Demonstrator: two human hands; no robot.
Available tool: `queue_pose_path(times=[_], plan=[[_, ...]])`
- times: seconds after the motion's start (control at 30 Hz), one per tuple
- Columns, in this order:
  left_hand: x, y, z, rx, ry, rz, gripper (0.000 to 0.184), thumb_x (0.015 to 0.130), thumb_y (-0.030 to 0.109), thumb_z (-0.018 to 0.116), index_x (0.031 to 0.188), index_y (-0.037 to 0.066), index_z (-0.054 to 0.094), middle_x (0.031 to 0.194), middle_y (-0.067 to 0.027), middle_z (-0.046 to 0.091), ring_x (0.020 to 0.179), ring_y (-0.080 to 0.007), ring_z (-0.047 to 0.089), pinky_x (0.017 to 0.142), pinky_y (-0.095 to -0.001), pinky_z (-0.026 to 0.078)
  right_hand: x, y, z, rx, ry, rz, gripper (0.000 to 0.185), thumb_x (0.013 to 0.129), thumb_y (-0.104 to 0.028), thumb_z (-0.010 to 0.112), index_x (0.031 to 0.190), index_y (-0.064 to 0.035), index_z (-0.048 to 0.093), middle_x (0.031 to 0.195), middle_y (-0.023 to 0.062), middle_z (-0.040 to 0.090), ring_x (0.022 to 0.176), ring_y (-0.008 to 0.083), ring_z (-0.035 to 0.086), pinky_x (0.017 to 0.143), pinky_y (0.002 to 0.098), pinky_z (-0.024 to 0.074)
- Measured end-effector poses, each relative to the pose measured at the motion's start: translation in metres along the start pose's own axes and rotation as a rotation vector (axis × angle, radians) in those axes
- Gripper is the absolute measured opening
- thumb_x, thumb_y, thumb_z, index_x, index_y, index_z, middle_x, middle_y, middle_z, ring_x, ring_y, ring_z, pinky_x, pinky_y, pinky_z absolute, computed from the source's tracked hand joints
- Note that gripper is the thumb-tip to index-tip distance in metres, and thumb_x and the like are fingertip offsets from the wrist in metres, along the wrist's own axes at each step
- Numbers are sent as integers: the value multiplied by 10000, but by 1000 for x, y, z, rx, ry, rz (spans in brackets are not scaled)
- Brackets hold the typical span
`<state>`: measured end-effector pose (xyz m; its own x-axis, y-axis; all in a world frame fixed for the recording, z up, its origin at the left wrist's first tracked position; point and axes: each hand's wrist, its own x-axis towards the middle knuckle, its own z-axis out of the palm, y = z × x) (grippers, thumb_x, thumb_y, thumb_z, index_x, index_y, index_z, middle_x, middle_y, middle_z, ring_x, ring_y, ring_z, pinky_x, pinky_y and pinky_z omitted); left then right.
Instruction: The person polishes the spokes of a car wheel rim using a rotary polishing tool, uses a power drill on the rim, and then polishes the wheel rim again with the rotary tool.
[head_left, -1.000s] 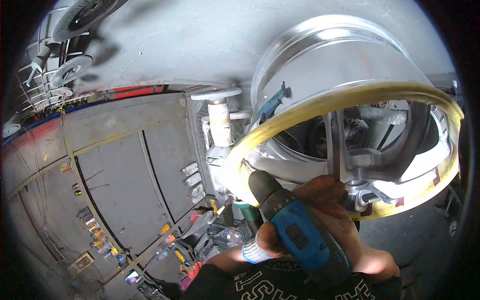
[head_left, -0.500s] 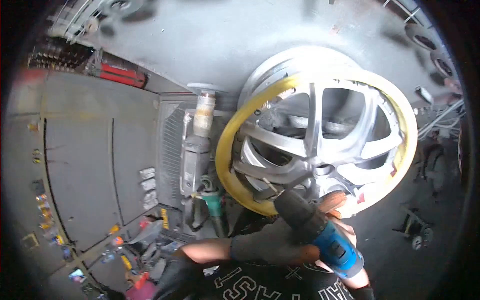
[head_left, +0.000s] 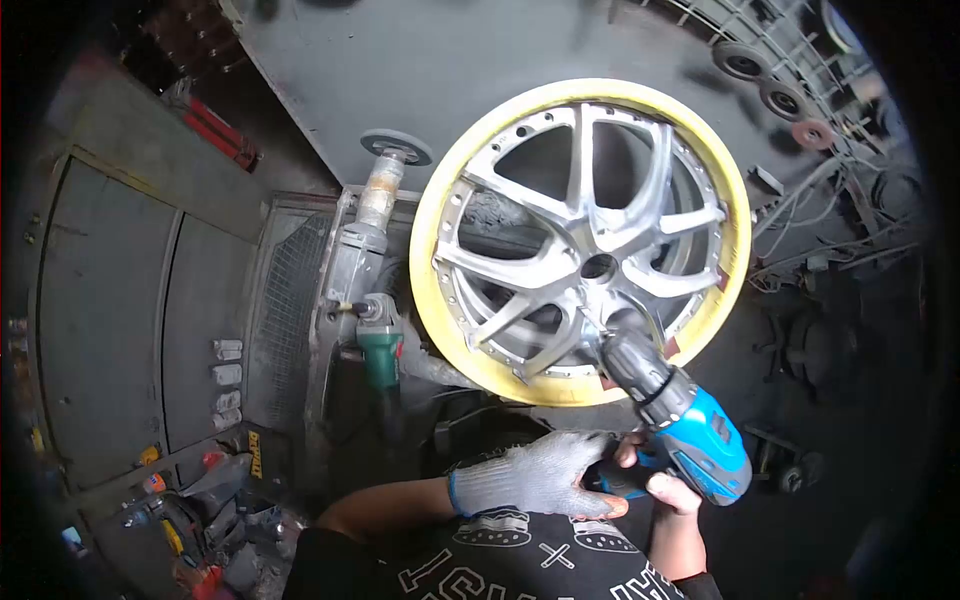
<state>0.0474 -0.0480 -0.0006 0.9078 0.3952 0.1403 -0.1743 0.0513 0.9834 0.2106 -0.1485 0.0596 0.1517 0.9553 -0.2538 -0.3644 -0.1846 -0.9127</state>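
Observation:
A blue and black cordless drill (head_left: 705, 440) is held low on the right, its chuck pointing up-left at the wheel rim. My right hand (head_left: 672, 490), with bare fingers visible, wraps the drill's handle. My left hand (head_left: 540, 475), in a grey glove with orange on the thumb, closes around the dark lower end of the same drill. The silver spoked wheel rim (head_left: 590, 225) has a yellow outer lip and stands tilted in front of me. The drill's tip is near its lower spokes; whether it touches cannot be made out.
Left of the rim stand a grinder with a grey disc (head_left: 395, 148) and a green angle grinder (head_left: 380, 355). Grey cabinet doors (head_left: 110, 300) and cluttered tools (head_left: 215, 520) are further left. Discs (head_left: 782, 100) and cables (head_left: 830, 215) hang at right.
The view has shifted and become sharper. My left hand has moved from beside the drill's front to its lower end. The drill now points at the lower spokes.

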Motion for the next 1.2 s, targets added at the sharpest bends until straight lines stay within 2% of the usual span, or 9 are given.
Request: queue_pose_path(times=[0.17,0.27,0.37,0.6,0.83,1.07,1.13,1.17,1.2], plan=[[-47,2,50,39,-21,-418,665,700,385,856,1181,7,596,1002,-174,660,935,-276,658,812,-387,526,-46,36,11,-102,-75,48,552,773,-161,786,1248,21,573,1045,108,679,964,217,650,858,342,508],[-96,-34,100,79,193,-197,686,710,488,816,1143,-5,614,943,-184,680,873,-250,681,769,-392,538,-57,55,12,-451,-327,-208,462,759,-165,812,1147,19,641,1013,142,693,915,260,674,834,359,522],[-155,-31,128,-88,486,-164,569,748,310,790,1189,2,604,1037,-144,677,928,-260,676,808,-378,539,-58,76,51,-477,-543,-456,548,725,-243,850,1154,15,627,1084,154,659,1013,303,629,880,378,503],[-273,-6,142,-678,1050,-103,561,762,127,808,1233,-24,542,1071,-68,609,945,-137,607,818,-266,493,-73,130,81,-824,-889,-150,838,817,-448,756,1424,30,432,1328,255,546,1221,350,555,1038,419,434],[-444,-17,138,-6,1784,-655,397,741,164,798,985,73,499,697,-5,558,455,-69,445,378,-259,337,-88,240,84,-1166,-1011,26,670,773,-375,775,1186,126,605,1090,315,655,997,410,662,863,404,522],[-673,1,108,-14,2267,-176,371,743,115,782,1026,73,546,720,-5,576,526,-85,500,436,-267,372,-85,289,208,-1431,-1220,-102,525,780,-329,757,1088,81,648,1000,264,695,990,396,671,891,420,526],[-764,39,95,92,2340,-643,401,738,188,798,1065,54,607,826,-51,636,688,-133,589,583,-297,452,-81,315,254,-1480,-1172,-346,510,775,-289,737,1168,18,633,921,242,697,878,379,693,793,426,549],[-815,42,76,86,2328,-762,452,740,253,808,1112,41,663,910,-93,675,811,-187,645,705,-335,514,-82,315,292,-1381,-1137,-55,543,790,-302,733,1222,4,612,972,223,700,932,354,690,809,416,545],[-815,82,56,328,2327,-624,295,793,148,717,1064,49,659,922,-28,662,723,-113,593,558,-263,471,-82,335,302,-1399,-1093,-176,546,818,-328,723,1239,-1,605,985,217,702,939,353,687,823,426,542]])
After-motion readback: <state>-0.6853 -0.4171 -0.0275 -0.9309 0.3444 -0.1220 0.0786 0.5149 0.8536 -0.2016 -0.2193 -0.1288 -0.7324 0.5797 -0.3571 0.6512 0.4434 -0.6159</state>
